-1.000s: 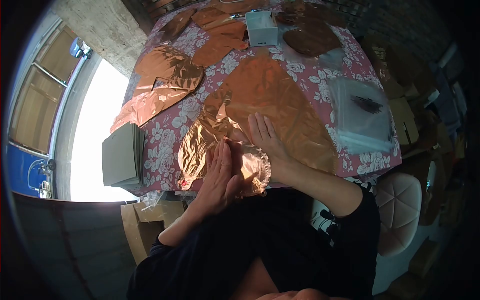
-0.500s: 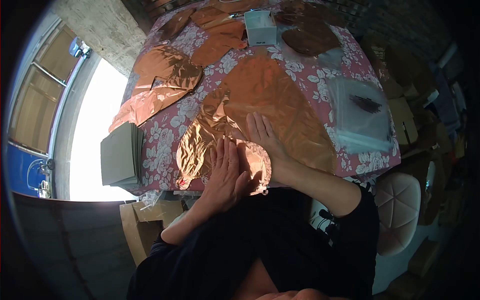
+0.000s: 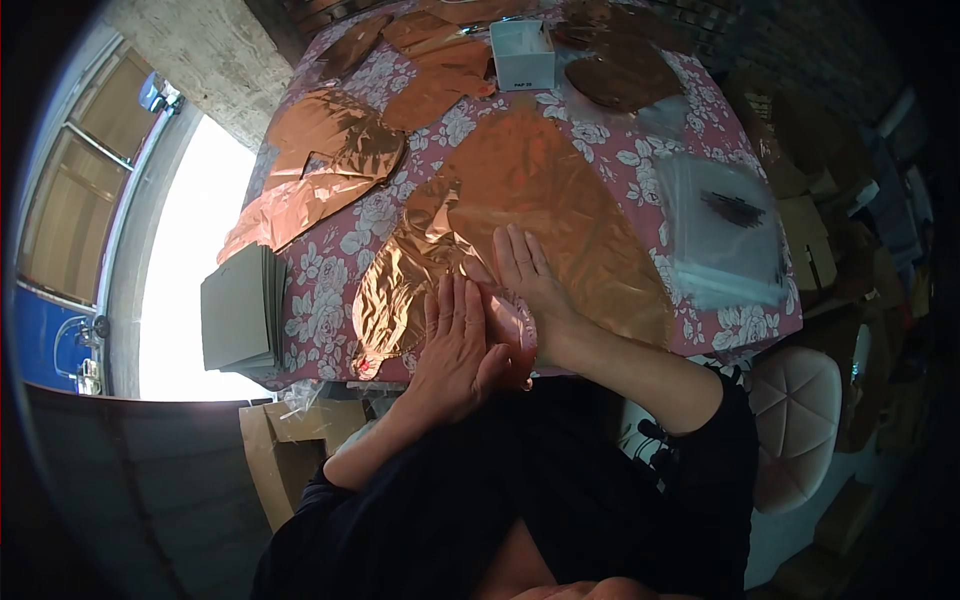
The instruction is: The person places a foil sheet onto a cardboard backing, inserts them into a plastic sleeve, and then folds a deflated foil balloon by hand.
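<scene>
A large copper-coloured foil balloon [image 3: 530, 170] lies flat on the table in front of me, deflated. Its lower left part is crumpled and shiny, and a lobe at the near edge curls up between my hands. My left hand [image 3: 455, 335] rests flat on this near part, fingers stretched out and pointing away from me. On the foil just to its right, my right hand [image 3: 530, 270] lies with straight fingers, its palm against the balloon. Neither hand grips anything. The foil under both palms is hidden.
A flowered pink cloth [image 3: 345, 235] covers the table. More copper foil balloons [image 3: 335, 140] lie at the left and back. Grey cards [image 3: 240, 310] are stacked at the left edge, clear plastic bags [image 3: 720, 255] at the right. A white box [image 3: 523, 65] stands at the back; a chair [image 3: 797, 425] is right.
My left hand has shifted slightly to the right on the foil. The curled near lobe has narrowed and fallen into shade. My right hand has hardly moved.
</scene>
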A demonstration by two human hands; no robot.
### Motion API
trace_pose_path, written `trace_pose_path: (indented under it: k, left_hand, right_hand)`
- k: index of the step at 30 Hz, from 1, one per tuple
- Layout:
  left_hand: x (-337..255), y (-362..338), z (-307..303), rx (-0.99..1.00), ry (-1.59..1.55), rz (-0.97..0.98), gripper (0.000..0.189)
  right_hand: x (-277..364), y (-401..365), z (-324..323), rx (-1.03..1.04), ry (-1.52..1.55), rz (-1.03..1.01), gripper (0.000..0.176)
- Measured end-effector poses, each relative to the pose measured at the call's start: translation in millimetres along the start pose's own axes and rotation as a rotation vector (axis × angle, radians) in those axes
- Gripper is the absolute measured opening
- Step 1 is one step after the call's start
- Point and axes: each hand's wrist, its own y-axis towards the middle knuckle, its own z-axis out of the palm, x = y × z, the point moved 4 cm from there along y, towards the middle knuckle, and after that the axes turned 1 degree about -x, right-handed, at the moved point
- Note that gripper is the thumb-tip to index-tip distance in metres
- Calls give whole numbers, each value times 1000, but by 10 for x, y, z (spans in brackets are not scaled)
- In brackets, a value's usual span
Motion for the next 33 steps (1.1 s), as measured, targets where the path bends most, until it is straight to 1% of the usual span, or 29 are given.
trace_pose_path:
  k: [2,6,9,11,12,14,15,17,21,23,24,26,27,29,33]
  left_hand:
    - [-13,9,-11,-3,10,11,83]
    - [0,6,2,-13,4,20,84]
    - [-7,15,1,-8,-7,21,85]
    - [-6,10,5,3,-1,1,86]
    - [-11,6,4,4,-5,2,86]
    - [-15,2,2,4,-2,3,86]
    - [-9,-1,15,1,-9,1,86]
    - [7,-2,53,-6,64,6,87]
    - [8,1,98,2,149,6,90]
    - [3,2,99,-12,147,9,90]
    - [-1,5,96,-21,145,7,90]
    - [-16,9,88,-36,151,15,90]
    - [-19,6,86,-45,155,17,90]
    - [-10,4,106,-46,182,26,90]
    - [-25,7,110,-60,224,28,90]
  right_hand:
    - [-6,-2,31,-49,37,-7,80]
    - [-15,2,1,-10,50,7,84]
    - [-77,-42,-93,-69,113,-25,86]
    - [-158,-66,-243,16,323,-37,83]
    - [-247,-52,-375,19,322,-34,83]
    - [-487,-41,-544,227,437,59,76]
    - [-585,-111,-583,235,433,57,76]
    - [-821,-236,-714,42,392,217,67]
    - [-735,-269,-759,9,436,273,64]
    - [-507,-186,-621,-24,328,219,65]
    - [-416,-152,-550,-29,323,220,65]
    - [-215,-68,-435,-79,191,71,68]
    - [-184,-30,-379,-82,187,70,68]
    - [-136,19,-315,-143,152,4,71]
    - [-204,48,-210,-124,126,18,73]
